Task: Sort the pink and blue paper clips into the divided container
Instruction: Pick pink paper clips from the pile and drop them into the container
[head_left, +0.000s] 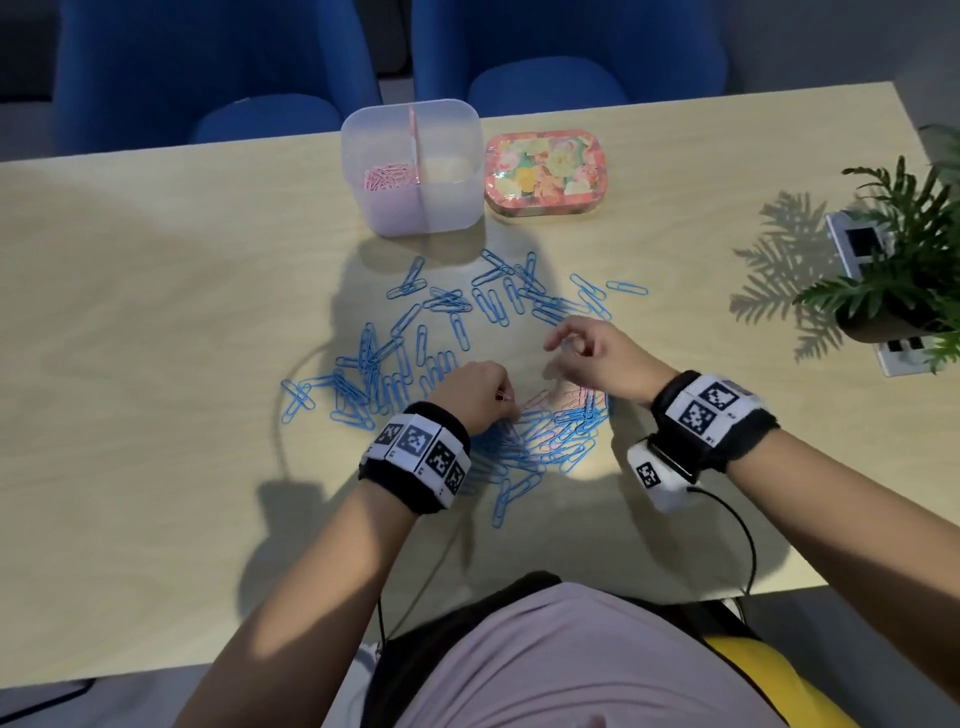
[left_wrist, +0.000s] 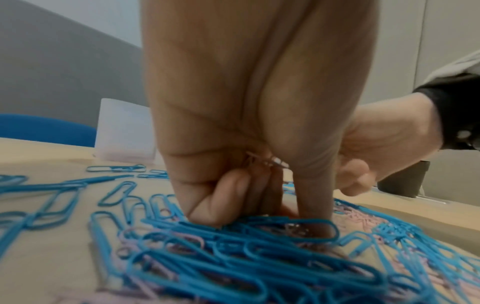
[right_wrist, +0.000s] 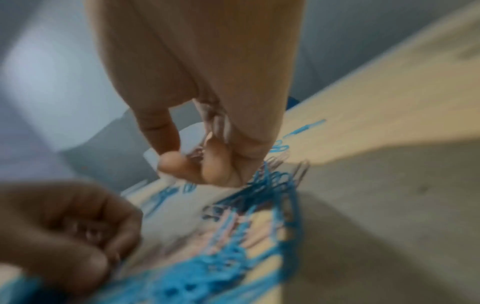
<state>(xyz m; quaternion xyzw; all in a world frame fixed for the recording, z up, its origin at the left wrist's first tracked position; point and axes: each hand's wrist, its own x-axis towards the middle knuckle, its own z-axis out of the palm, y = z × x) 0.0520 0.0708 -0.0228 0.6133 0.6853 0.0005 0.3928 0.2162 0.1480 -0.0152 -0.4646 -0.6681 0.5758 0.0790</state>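
Note:
A translucent divided container (head_left: 457, 208) stands at the back of the table, with pink paper clips (head_left: 387, 176) in its left compartment. Blue paper clips (head_left: 447, 306) lie scattered in front of it. A mixed pink and blue pile (head_left: 550, 423) sits between my hands. My left hand (head_left: 485, 397) is curled, with pink clips (left_wrist: 267, 161) tucked in its palm and its fingertips (left_wrist: 207, 214) down in the pile (left_wrist: 233, 257). My right hand (head_left: 571, 348) hovers just above the pile's far side, its curled fingers (right_wrist: 221, 162) holding pink clips (right_wrist: 218, 123); this view is blurred.
A floral tin (head_left: 545, 174) sits right of the container. A potted plant (head_left: 893, 270) and a socket plate (head_left: 857, 244) are at the far right edge. Blue chairs (head_left: 218, 67) stand behind the table. A black cable (head_left: 727, 519) trails from my right wrist.

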